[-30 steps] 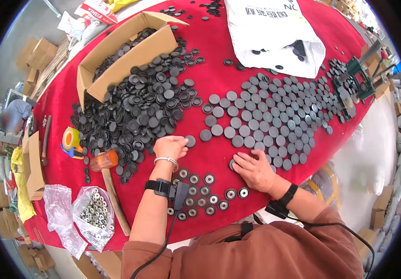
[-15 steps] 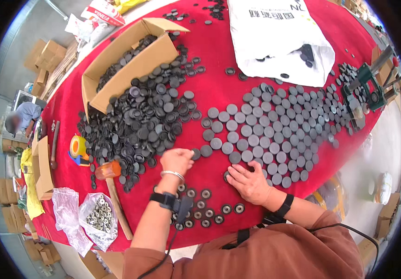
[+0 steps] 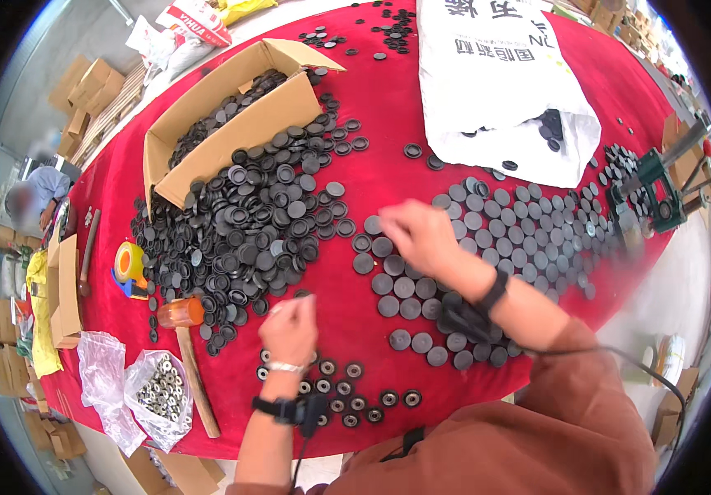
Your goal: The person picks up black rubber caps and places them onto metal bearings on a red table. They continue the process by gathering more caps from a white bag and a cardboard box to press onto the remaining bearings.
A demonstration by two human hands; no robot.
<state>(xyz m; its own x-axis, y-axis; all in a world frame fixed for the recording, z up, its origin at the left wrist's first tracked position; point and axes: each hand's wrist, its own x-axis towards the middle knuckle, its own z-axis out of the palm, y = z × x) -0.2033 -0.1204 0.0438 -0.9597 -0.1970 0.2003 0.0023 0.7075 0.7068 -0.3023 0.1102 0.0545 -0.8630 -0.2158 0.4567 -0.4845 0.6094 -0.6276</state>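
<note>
Because right hand [image 3: 418, 238] blurs, grip unclear; forearm [image 3: 530, 318] hides some grey discs [image 3: 404, 287].

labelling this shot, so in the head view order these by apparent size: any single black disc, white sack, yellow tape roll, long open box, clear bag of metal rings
Largest to smallest, as they look:
1. white sack
2. long open box
3. clear bag of metal rings
4. yellow tape roll
5. any single black disc
</note>
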